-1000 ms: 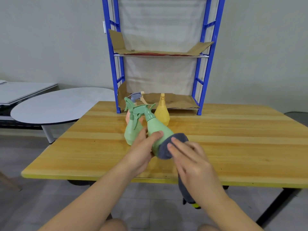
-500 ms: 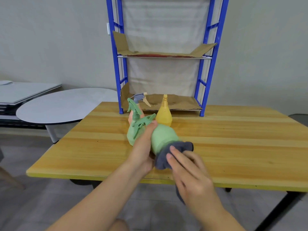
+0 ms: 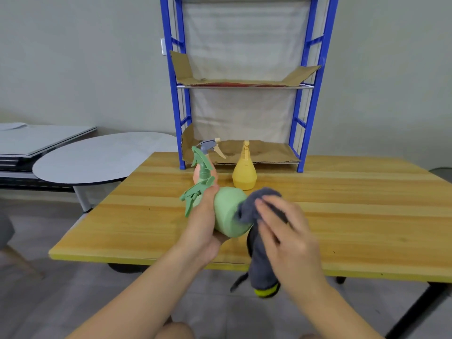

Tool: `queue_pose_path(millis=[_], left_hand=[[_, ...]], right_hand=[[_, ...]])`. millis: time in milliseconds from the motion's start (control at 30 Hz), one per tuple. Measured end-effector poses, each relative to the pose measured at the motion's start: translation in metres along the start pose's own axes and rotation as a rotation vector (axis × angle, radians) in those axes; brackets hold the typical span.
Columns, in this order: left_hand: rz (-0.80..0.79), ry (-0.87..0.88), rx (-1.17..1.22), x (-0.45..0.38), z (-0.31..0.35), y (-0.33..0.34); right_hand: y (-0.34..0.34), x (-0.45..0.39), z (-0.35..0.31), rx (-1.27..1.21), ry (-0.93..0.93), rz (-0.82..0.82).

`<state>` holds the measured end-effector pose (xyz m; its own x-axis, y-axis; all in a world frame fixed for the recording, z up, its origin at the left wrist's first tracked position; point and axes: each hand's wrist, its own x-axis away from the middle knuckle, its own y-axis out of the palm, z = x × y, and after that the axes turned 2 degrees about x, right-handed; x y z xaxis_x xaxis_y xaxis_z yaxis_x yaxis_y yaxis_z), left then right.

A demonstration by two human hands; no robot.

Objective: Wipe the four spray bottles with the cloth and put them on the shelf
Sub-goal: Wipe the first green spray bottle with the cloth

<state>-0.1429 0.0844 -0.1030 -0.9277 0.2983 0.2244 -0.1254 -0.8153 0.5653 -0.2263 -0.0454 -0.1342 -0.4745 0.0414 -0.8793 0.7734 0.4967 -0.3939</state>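
Note:
My left hand (image 3: 204, 231) grips a pale green spray bottle (image 3: 228, 214) tipped on its side above the wooden table (image 3: 354, 223), nozzle to the left. My right hand (image 3: 287, 231) presses a dark grey cloth (image 3: 259, 241) against the bottle's base end; the cloth hangs down past the table's front edge. Behind stand a second green spray bottle (image 3: 201, 165), mostly hidden, a pinkish bottle with a grey trigger head (image 3: 208, 146), and a yellow spray bottle (image 3: 244, 171). The blue shelf rack (image 3: 305, 94) stands at the table's back.
Cardboard lines both levels of the rack, the lower one (image 3: 266, 152) and the upper one (image 3: 244, 80). A round grey table (image 3: 97, 155) stands to the left of the wooden table, with flat grey boards (image 3: 36, 140) stacked beyond it.
The held bottle has tipped from nearly upright to lying on its side. My right hand and the cloth have moved from its lower side round to its base end.

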Motion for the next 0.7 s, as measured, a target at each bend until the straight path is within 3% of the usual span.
queue_pose_path(millis=[67,200,367,500,700], left_hand=[[-0.026,-0.021,0.015,0.002,-0.002,-0.002],[-0.033,-0.070,0.065,0.003,0.009,-0.005],[0.016,0.069,-0.014,-0.002,0.020,-0.015],[0.007,0.134,-0.118,-0.009,0.033,-0.029],[0.116,0.356,-0.513,-0.037,0.054,-0.070]], right_hand=[[0.004,-0.005,-0.009,0.025,-0.064,0.019],[0.008,0.019,-0.006,0.124,-0.318,-0.187],[0.019,0.011,0.024,0.054,-0.147,-0.164],[0.034,0.001,0.029,0.093,-0.162,-0.191],[0.070,-0.017,0.024,0.009,-0.147,-0.208]])
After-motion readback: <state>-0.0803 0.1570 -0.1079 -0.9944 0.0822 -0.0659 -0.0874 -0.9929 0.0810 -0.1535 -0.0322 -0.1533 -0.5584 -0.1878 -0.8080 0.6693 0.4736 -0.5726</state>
